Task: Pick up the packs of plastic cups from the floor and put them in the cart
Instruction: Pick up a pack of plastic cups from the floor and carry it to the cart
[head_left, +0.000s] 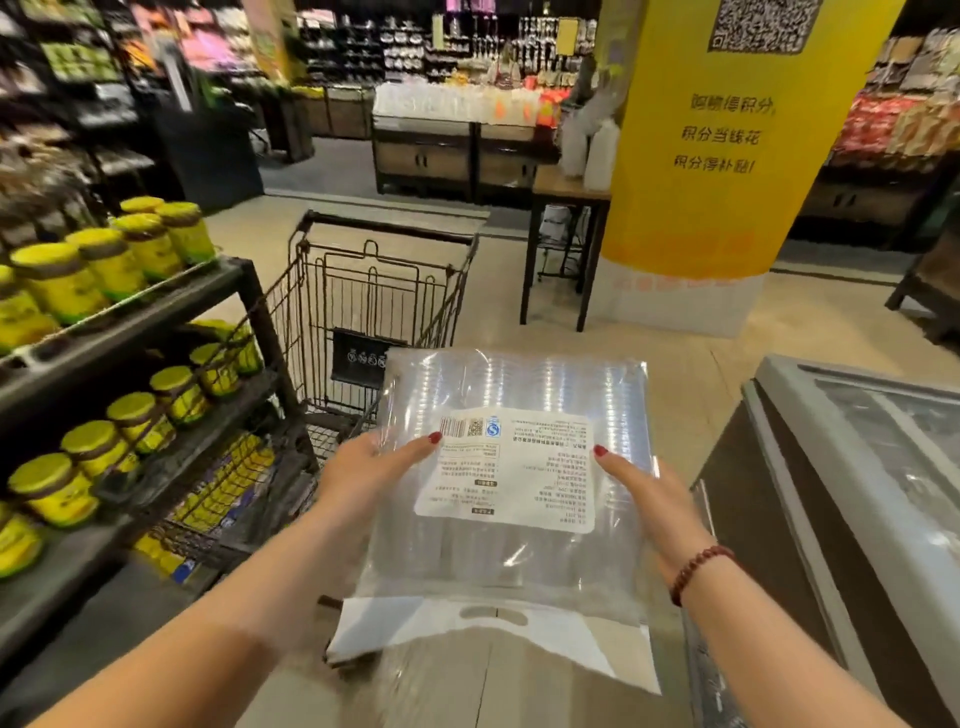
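A clear pack of plastic cups with a white printed label and a white handle strip is held flat in front of me at chest height. My left hand grips its left edge, thumb on top by the label. My right hand, with a red bead bracelet at the wrist, grips the right edge the same way. The black wire shopping cart stands just beyond the pack, to the left of centre, its basket open towards me. The pack hides the cart's near right corner.
A dark shelf rack with yellow-lidded jars runs along the left, touching the cart's side. A grey chest freezer stands at right. A yellow pillar and a small black-legged table lie ahead; beige floor between.
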